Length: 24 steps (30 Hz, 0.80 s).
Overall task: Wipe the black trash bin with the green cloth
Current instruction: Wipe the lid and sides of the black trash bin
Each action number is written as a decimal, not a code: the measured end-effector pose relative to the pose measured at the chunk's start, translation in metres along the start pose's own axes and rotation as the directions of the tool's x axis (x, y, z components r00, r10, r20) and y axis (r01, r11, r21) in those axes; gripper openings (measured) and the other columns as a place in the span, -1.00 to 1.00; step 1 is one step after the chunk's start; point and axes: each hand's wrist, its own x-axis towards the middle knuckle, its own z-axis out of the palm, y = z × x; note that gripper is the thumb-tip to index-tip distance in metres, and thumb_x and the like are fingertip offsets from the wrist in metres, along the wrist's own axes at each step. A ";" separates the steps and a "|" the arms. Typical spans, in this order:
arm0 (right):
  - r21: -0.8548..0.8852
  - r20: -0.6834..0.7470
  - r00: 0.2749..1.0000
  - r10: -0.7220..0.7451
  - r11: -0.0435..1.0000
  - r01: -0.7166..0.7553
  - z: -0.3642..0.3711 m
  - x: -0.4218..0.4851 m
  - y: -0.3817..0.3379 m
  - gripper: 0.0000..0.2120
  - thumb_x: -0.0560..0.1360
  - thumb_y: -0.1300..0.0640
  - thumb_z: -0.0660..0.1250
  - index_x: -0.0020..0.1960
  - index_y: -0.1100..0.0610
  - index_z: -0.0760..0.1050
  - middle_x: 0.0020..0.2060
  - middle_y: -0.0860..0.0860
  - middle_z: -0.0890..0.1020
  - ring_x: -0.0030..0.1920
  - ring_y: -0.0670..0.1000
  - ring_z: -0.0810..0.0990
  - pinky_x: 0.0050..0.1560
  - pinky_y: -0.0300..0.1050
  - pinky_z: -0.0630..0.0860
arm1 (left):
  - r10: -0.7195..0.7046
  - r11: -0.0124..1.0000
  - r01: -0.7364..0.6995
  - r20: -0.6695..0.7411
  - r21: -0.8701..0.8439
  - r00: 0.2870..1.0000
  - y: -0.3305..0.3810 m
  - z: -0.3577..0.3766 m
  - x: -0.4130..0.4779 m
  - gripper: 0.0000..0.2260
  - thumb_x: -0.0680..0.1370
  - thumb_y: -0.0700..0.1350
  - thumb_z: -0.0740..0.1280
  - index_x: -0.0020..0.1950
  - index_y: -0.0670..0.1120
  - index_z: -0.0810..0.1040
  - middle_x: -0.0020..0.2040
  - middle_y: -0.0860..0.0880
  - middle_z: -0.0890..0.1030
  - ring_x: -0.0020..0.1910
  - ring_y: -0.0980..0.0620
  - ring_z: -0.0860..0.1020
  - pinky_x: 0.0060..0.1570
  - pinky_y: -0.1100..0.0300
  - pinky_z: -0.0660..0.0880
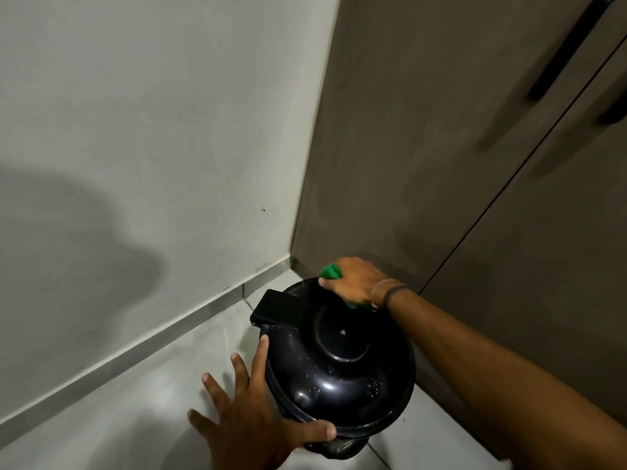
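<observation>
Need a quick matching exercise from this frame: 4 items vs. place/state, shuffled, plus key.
Items:
1. right hand
2. left hand
3. green cloth
4. black trash bin

States:
A. stands on the tiled floor in the corner by the cabinet
B. bunched under a hand at the lid's far edge
C. open, fingers spread against the bin's side
D. closed on the cloth

Pairs: 1-D, 2-C, 3-B, 4-A

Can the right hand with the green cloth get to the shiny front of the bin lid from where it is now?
Probably yes. The right hand presses the green cloth on the lid's far edge, and the black trash bin lid is bare across its dome; the left hand only grips the near-left side.
</observation>
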 end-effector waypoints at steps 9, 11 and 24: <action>-0.065 0.185 0.961 -0.205 0.973 0.221 0.010 0.007 -0.070 -0.62 0.55 -0.21 0.28 0.08 0.09 0.59 0.04 0.06 0.64 0.01 0.10 0.63 -0.10 -0.10 0.49 | -0.025 1.000 0.026 -0.071 0.012 0.997 -0.002 0.002 -0.001 0.56 -0.41 0.75 0.35 0.24 0.52 -0.71 0.74 -0.01 -0.41 0.66 -0.38 -0.44 0.58 -0.59 -0.20; -0.024 0.125 0.955 -0.270 0.961 0.275 0.012 -0.014 -0.056 -0.66 0.58 -0.15 0.30 0.18 0.07 0.60 0.15 0.04 0.63 0.15 0.10 0.61 0.10 -0.08 0.49 | -0.032 0.999 0.032 -0.087 0.000 0.996 -0.004 0.003 -0.001 0.56 -0.41 0.75 0.34 0.21 0.53 -0.72 0.74 -0.01 -0.42 0.66 -0.37 -0.45 0.57 -0.60 -0.21; -0.295 -0.207 0.791 -0.576 0.808 0.511 0.105 -0.107 -0.044 -0.35 0.44 -0.08 0.25 0.53 0.00 0.34 0.51 -0.02 0.41 0.59 0.06 0.27 0.64 0.05 0.12 | -0.006 0.999 0.000 -0.113 -0.045 0.994 -0.005 0.006 -0.003 0.60 -0.19 0.71 0.49 0.50 0.48 -0.58 0.76 0.01 -0.35 0.70 -0.35 -0.36 0.61 -0.54 -0.12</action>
